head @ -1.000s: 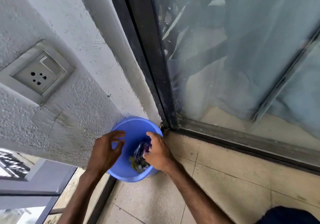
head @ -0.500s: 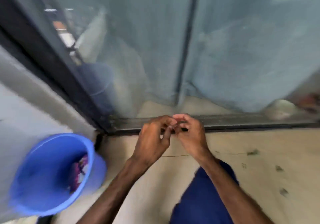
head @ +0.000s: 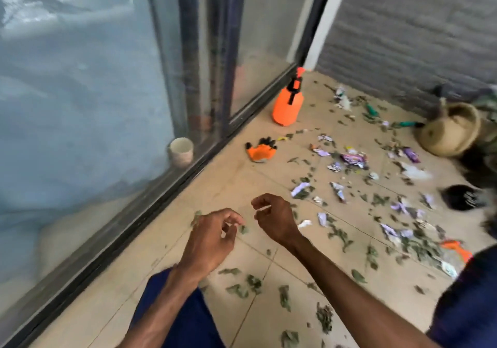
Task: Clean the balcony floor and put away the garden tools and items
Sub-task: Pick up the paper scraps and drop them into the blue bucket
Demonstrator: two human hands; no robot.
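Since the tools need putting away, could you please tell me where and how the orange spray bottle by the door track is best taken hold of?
I'd take the orange spray bottle by the black pump head on top, coming from above on the open-floor side: it stands upright, its body is wide, and the glass door sits close beside it.

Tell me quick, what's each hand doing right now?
Left hand: open, fingers loosely curled, empty.
Right hand: fingers curled; cannot tell if holding anything.
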